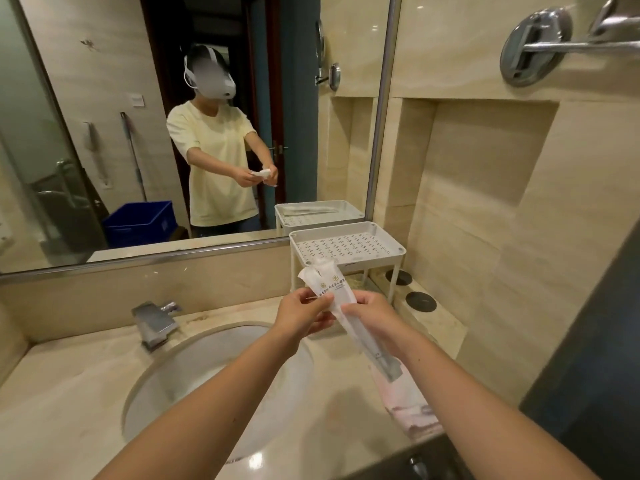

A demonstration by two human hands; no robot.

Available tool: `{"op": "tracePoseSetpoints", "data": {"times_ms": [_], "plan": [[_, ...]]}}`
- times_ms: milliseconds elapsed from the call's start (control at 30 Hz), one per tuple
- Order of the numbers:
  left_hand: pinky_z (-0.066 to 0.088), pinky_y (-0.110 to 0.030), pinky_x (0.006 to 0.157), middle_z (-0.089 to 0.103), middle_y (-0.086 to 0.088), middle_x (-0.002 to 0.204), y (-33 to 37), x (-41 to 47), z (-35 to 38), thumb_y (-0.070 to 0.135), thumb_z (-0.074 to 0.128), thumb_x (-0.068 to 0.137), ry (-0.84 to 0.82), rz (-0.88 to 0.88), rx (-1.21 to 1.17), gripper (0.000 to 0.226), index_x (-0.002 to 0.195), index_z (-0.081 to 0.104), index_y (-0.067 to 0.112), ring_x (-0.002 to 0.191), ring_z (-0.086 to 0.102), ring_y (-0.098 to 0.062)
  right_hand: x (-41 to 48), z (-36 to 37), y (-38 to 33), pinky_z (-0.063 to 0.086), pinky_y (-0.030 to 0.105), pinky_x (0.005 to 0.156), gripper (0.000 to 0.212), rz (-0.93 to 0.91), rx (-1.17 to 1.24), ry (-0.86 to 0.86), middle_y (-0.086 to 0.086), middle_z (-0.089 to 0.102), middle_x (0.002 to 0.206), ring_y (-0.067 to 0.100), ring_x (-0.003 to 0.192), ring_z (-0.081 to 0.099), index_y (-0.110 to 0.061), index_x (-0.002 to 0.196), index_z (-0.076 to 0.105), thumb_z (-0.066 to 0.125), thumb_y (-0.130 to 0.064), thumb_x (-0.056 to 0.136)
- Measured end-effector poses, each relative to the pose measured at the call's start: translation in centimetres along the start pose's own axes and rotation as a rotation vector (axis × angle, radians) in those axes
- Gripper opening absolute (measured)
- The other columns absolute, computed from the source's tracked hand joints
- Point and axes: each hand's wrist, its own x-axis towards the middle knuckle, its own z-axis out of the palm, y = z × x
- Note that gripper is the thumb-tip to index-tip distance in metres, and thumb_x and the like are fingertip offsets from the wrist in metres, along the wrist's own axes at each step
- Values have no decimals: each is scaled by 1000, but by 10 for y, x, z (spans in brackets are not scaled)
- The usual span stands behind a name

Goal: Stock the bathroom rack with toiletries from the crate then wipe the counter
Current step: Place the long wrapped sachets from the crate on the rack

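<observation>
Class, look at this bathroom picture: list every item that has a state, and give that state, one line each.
White printed plastic toiletry packets: held in both hands, not yet on the rack.
Left hand: pinches the packets.
Right hand: grips the packets.
White perforated plastic rack: upright on the counter.
Chrome tap: no water running.
Pink cloth: crumpled at the counter edge.

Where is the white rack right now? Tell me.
In the head view, the white rack stands on the counter at the back right, by the mirror's lower right corner, just beyond the wrapped packet.
</observation>
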Motion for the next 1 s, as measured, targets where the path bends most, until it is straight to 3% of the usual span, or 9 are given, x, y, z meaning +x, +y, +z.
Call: {"op": "tracePoseSetpoints", "data": {"times_ms": [133,300,400,533,667,800,867,1000], "plan": [[61,-30,67,73,-13,96,18,47,11,13,67,90,39,61,-19,22,109,62,5,73,71,-23,55,-23,-17,46,11,54,29,-74,-75,-25,-17,69,89,2,81,62,-37,96,69,59,-11,90],[61,-33,69,71,-12,99,45,117,26,9,67,89,176,154,-8,26,111,55,10,71,71,-18,137,-54,-40,45,14,59,32,-157,-227,-87,-10,71,91,5,77,60,-30,102,73,55,-7,89],[58,-33,73,65,-7,108,53,157,30,12,65,90,285,215,50,36,120,45,16,85,69,-18,187,-68,-48,41,17,58,33,-189,-324,-119,-12,69,81,6,71,58,-31,102,73,53,-7,89],[51,-45,95,57,-3,124,51,206,25,22,65,89,416,239,309,46,131,47,19,110,59,-21,249,-82,-45,35,27,57,33,-254,-514,-173,-13,54,60,10,58,46,-33,80,69,49,-7,88],[53,-44,92,55,2,125,41,236,21,27,65,89,448,268,492,50,134,44,26,107,57,-14,298,-85,-32,36,27,54,32,-321,-676,-179,-14,57,64,9,57,50,-39,105,69,51,-16,92],[45,-44,101,47,7,136,22,253,17,29,63,90,490,322,767,51,137,43,34,124,47,-15,327,-78,-16,48,30,63,31,-309,-777,-270,-10,69,81,13,72,61,-37,111,68,52,-19,92],[39,-43,107,46,9,139,14,260,16,30,62,91,491,361,890,49,136,45,36,128,43,-15,336,-74,-6,50,34,78,24,-297,-835,-314,-8,71,92,16,86,63,-32,102,69,52,-18,91],[10,-44,121,58,13,130,3,273,15,29,59,92,439,370,1114,36,127,57,36,127,46,-11,347,-65,8,39,33,65,35,-233,-842,-412,-11,54,71,16,73,53,-32,61,52,47,-7,86]]}}
